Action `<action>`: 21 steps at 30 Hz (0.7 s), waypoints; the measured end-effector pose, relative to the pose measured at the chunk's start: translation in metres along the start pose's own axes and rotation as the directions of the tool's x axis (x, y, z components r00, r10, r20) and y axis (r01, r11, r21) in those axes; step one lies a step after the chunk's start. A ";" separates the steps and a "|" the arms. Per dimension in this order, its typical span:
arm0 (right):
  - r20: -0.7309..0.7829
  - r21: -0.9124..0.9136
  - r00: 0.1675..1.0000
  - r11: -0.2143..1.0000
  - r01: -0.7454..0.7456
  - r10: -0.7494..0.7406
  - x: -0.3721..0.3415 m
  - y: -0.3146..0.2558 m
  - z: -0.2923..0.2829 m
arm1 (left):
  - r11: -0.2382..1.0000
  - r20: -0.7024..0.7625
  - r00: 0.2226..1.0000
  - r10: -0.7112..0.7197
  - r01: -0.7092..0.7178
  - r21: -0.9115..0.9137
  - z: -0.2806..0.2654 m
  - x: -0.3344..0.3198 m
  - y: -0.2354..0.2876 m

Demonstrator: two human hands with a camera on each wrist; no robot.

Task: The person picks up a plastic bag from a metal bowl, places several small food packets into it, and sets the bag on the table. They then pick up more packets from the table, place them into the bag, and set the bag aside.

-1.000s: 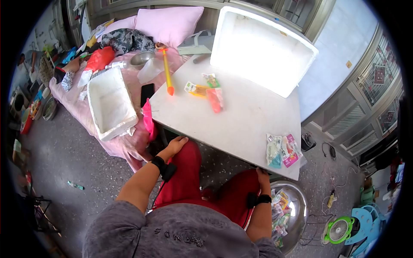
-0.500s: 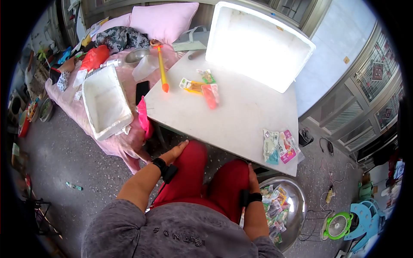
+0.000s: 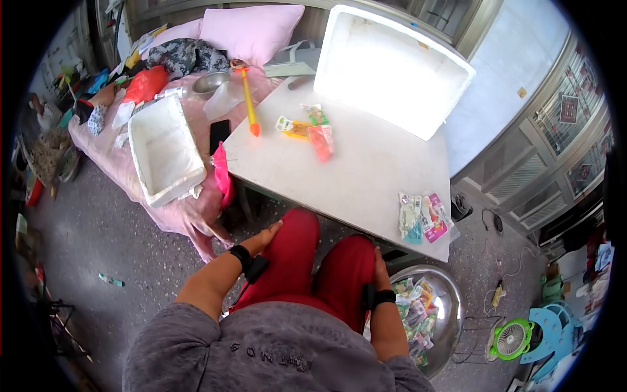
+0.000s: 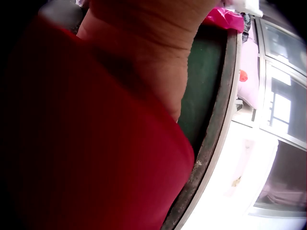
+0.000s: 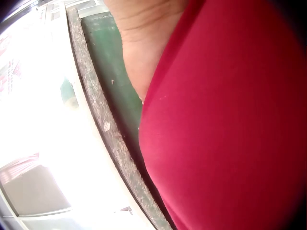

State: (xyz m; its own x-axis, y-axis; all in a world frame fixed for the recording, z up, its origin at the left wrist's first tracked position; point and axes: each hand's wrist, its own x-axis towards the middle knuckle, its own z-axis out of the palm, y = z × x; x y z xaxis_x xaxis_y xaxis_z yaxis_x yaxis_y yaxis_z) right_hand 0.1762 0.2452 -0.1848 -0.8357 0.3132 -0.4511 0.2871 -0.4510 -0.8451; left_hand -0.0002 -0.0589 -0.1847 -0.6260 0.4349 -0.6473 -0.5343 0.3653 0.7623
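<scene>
My left hand point(image 3: 265, 238) rests against the outer side of the left knee, on the red trousers point(image 3: 297, 245). On the outer side of the other knee lies my right hand point(image 3: 381, 268). Neither hand holds anything. In the left wrist view the heel of the left hand point(image 4: 160, 72) presses on red cloth, its fingers hidden behind the leg. The right wrist view likewise shows the right hand point(image 5: 141, 43) against the trouser leg, fingers out of sight. Both knees are close to the front edge of the white table point(image 3: 366, 186).
Packets point(image 3: 320, 140) lie mid-table, with more packets point(image 3: 423, 219) at the right corner. A large white foam box point(image 3: 395, 72) stands behind. A yellow stick point(image 3: 250, 104) lies at the left edge. A metal basin point(image 3: 447, 313) of packets is on the floor; a smaller foam box point(image 3: 166, 150) is on the bed.
The right knee has swung inward toward the left one, carrying the right hand along, and more of the basin shows. The left hand stays at its knee; the head view has shifted slightly.
</scene>
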 end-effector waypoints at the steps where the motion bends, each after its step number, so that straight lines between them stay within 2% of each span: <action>1: -0.014 -0.006 1.000 1.000 -0.007 0.007 0.000 0.000 0.000 | 0.999 -0.033 0.999 -0.033 0.034 0.028 0.001 -0.011 0.004; 2: -0.029 -0.011 0.999 1.000 -0.013 0.013 0.000 0.002 -0.002 | 0.996 -0.067 0.996 -0.065 0.069 0.056 0.002 -0.017 0.006; 5: -0.019 0.003 1.000 1.000 0.025 -0.025 -0.004 0.006 -0.002 | 0.989 0.023 0.998 -0.060 0.063 -0.137 -0.012 0.034 -0.045; 8: -0.016 -0.022 0.999 0.999 0.036 -0.036 -0.013 0.002 0.001 | 0.979 -0.143 0.981 0.132 -0.106 0.176 -0.025 0.068 -0.084; 11: -0.043 -0.078 0.999 0.997 0.024 -0.027 -0.017 0.001 -0.002 | 0.964 -0.153 0.953 0.263 -0.251 0.093 -0.032 0.105 -0.123; 14: -0.092 -0.065 0.996 0.998 -0.014 0.008 -0.019 -0.003 0.001 | 0.963 -0.175 0.969 0.175 -0.131 0.237 -0.032 0.096 -0.109; 17: -0.098 -0.065 0.995 0.998 0.006 -0.012 -0.026 -0.009 0.009 | 1.000 -0.077 0.997 -0.014 0.012 -0.025 -0.026 0.079 -0.096; 21: -0.116 -0.087 0.993 0.995 -0.041 0.031 -0.011 0.007 -0.011 | 0.995 -0.089 0.992 -0.095 0.094 -0.013 -0.012 0.024 -0.054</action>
State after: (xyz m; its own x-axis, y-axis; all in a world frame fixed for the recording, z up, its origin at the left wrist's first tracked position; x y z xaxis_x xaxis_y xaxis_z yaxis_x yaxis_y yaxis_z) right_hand 0.1930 0.2473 -0.1890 -0.7666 0.3934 -0.5074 0.3609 -0.3896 -0.8473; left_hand 0.0065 -0.0782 -0.2420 -0.6206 0.3233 -0.7144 -0.5980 0.3941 0.6979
